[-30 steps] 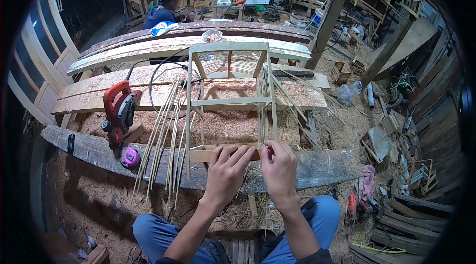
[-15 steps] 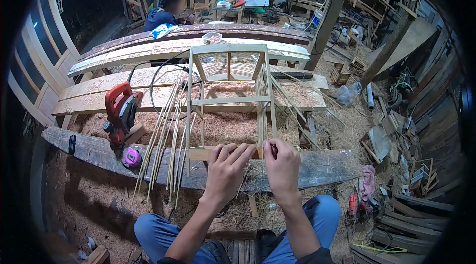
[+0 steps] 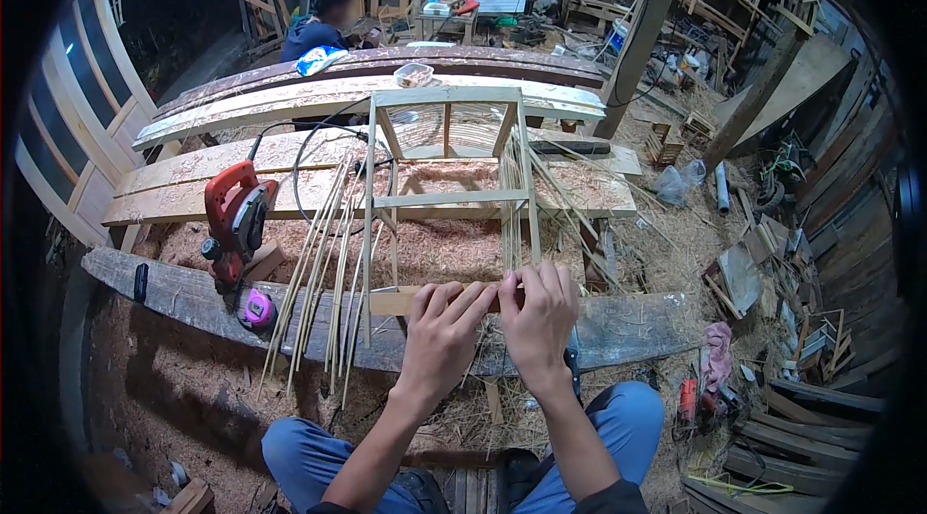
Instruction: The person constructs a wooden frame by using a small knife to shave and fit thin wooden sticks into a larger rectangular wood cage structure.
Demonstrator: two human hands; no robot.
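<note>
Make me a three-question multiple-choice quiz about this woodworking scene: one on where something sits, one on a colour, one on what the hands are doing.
1. Where does the power saw lie, relative to the wooden frame?
A. To its left
B. To its right
C. Inside it

2. What colour is the small tape measure on the dark plank?
A. Green
B. Pink
C. White

3. What are the left hand and right hand doing?
A. Hanging free in the air
B. Both resting on the frame's near crossbar
C. Holding the saw

Answers: 1 A, the red saw lies left of the frame, beyond the loose bamboo strips. 2 B, its case is pink. 3 B, both hands' fingers lie on the near bar.
</note>
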